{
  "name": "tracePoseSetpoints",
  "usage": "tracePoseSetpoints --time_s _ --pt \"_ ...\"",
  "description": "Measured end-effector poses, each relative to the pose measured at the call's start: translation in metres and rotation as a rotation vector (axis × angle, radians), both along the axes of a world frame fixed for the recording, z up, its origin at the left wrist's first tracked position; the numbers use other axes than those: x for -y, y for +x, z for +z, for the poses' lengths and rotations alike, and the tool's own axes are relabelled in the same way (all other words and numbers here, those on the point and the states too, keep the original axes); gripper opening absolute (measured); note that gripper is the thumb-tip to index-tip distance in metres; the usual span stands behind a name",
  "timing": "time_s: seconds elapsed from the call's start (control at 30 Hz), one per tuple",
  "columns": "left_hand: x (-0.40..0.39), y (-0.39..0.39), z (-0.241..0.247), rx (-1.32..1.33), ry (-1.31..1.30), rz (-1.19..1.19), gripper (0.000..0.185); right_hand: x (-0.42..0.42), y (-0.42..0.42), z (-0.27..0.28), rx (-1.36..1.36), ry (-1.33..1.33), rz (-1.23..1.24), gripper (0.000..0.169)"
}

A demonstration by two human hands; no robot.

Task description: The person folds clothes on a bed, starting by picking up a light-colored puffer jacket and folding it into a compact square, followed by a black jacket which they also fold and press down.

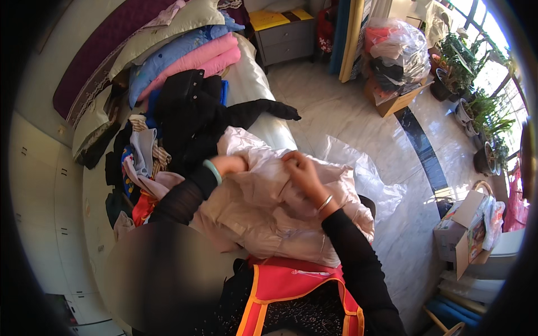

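Note:
A pale pink padded garment (pixel 269 210) lies bunched over my lap and the bed's edge. My left hand (pixel 231 164), with a green bangle at its wrist, reaches into its upper folds, fingers hidden by the fabric. My right hand (pixel 301 170), a silver bangle at the wrist, has its fingers curled on the garment's upper part; whether they pinch it I cannot tell. Beyond my left hand a black jacket (pixel 189 113) is spread on the bed, one sleeve stretched to the right. A clear plastic bag (pixel 370 176) lies to the garment's right.
Mixed clothes (pixel 145 155) are heaped at the left, with folded pink bedding (pixel 201 61) and pillows (pixel 180 25) behind. A grey nightstand (pixel 286 40) stands beyond the bed. Along the right are a stuffed plastic bag (pixel 397 54) on a carton, potted plants (pixel 483 113) and an open cardboard box (pixel 449 237).

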State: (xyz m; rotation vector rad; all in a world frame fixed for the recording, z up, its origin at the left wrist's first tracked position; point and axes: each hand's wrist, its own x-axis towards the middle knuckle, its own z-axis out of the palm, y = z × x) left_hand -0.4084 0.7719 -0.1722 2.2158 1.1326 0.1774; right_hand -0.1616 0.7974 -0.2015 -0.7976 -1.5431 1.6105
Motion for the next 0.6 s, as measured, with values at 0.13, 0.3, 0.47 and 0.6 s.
tracePoseSetpoints --time_s 0.13,0.3,0.47,0.6 --pt "-0.021 0.023 0.060 0.171 -0.421 0.262 0.046 -0.019 0.016 -0.017 0.101 0.038 -0.102 0.011" --pt "-0.011 0.034 0.067 -0.343 -0.270 0.199 0.033 -0.027 0.018 -0.017 0.213 -0.065 -0.132 0.013" --pt "0.012 0.058 0.088 -0.621 0.025 0.183 0.021 -0.036 0.039 -0.037 0.439 0.080 -0.143 0.024" --pt "0.015 0.031 0.071 -0.215 0.232 0.483 0.030 -0.007 0.066 0.003 0.555 0.323 -0.191 0.036"
